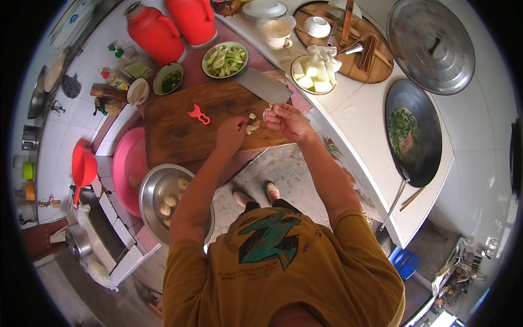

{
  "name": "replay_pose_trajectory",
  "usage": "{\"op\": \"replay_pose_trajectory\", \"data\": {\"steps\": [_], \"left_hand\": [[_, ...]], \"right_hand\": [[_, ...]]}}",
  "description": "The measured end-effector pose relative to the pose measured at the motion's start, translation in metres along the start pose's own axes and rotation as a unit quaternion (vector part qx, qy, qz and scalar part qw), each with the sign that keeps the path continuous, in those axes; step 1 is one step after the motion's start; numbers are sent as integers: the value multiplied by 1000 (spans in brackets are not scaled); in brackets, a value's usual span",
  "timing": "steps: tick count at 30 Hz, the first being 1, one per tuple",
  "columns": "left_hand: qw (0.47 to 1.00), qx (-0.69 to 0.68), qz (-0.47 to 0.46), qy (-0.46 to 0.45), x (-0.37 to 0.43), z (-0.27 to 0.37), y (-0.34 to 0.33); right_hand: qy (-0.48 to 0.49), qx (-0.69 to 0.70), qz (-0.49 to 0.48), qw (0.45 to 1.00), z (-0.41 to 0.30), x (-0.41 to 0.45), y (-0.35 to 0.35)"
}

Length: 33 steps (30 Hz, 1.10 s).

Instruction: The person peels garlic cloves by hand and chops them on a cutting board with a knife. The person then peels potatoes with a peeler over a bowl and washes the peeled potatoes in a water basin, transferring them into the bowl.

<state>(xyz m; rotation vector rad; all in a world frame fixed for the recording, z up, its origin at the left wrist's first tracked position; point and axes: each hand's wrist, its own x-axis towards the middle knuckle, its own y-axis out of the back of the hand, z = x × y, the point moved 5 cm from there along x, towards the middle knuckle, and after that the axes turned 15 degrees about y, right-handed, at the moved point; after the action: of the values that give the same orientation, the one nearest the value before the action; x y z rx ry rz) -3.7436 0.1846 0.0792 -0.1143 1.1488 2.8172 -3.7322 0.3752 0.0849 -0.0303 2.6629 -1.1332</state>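
Observation:
My left hand (231, 131) is over the wooden cutting board (175, 135), fingers curled beside a few garlic cloves (251, 129) and bits of skin. Whether it holds something small is hidden. My right hand (291, 122) is raised at the board's right side, its fingers pinching a small pinkish-white piece, apparently garlic (267, 115). Behind it a cleaver (263, 86) lies flat with its broad blade across the board's far right corner. A red-handled peeler (199, 114) rests on the board left of the hands.
Beyond the board stand bowls of sliced green vegetable (226, 61) and chopped greens (169, 83). A metal basin (152, 200) with potato-like pieces in water is at near left, beside a pink basin (122, 171). Rightward, the counter (347, 118) bears a wok (425, 135) and a bowl of pale chunks (314, 77).

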Motion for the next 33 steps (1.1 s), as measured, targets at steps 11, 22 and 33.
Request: {"op": "replay_pose_trajectory", "data": {"steps": [11,22,33], "left_hand": [[988,143,-42,-32,-1,31,-11],[993,101,-50,-25,16,21,-16],[996,-15,-87,-7,27,9,-4]], "right_hand": [[0,71,-12,997,-9,-15,30],[87,-368,-1,926,28,0,30],[224,-602,-122,757,23,26,-13]]}}
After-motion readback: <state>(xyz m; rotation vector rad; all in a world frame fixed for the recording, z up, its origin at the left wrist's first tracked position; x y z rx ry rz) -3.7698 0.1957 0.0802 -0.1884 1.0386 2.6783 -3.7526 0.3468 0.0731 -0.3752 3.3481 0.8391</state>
